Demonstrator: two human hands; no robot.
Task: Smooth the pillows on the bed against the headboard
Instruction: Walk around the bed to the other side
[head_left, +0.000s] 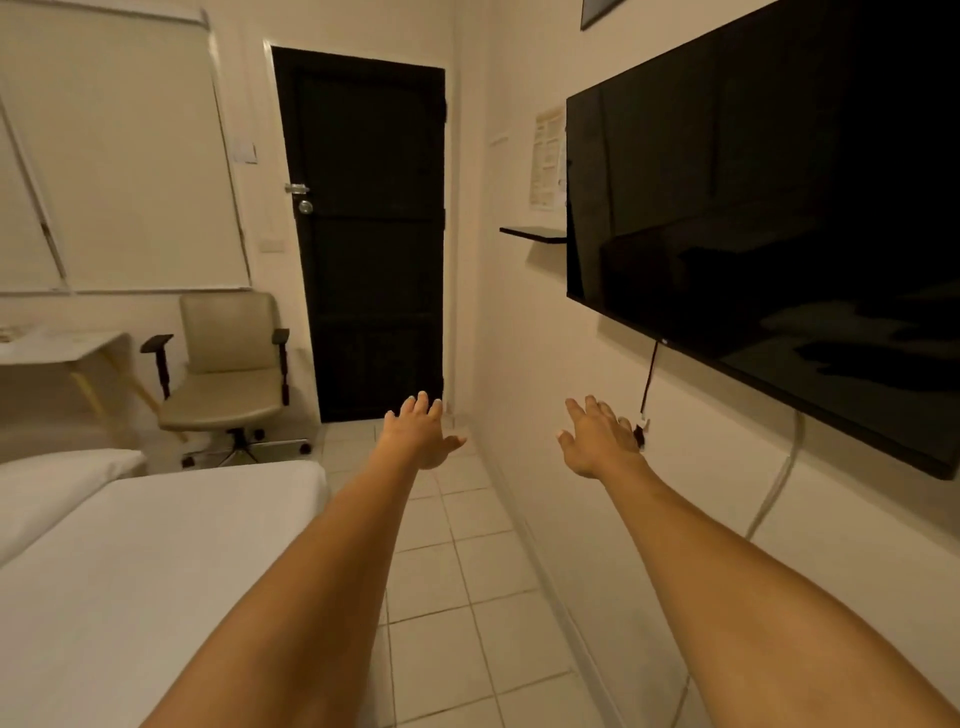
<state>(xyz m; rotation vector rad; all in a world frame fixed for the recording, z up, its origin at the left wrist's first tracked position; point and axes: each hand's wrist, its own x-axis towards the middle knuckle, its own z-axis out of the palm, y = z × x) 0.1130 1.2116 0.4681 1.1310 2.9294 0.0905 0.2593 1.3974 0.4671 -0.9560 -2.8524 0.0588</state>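
Evidently no pillow is reached yet: left hand (422, 434) and right hand (600, 439) are held out empty, fingers spread, mid-frame above the tiled floor (467, 597), so a turn toward the bed (156, 545) at lower left is judged needed.

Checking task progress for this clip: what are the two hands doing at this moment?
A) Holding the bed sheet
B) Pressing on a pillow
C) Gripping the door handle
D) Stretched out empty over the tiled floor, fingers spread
D: the left hand and right hand are both open and empty, held out over the tiled floor beside the bed; no pillow is visible.
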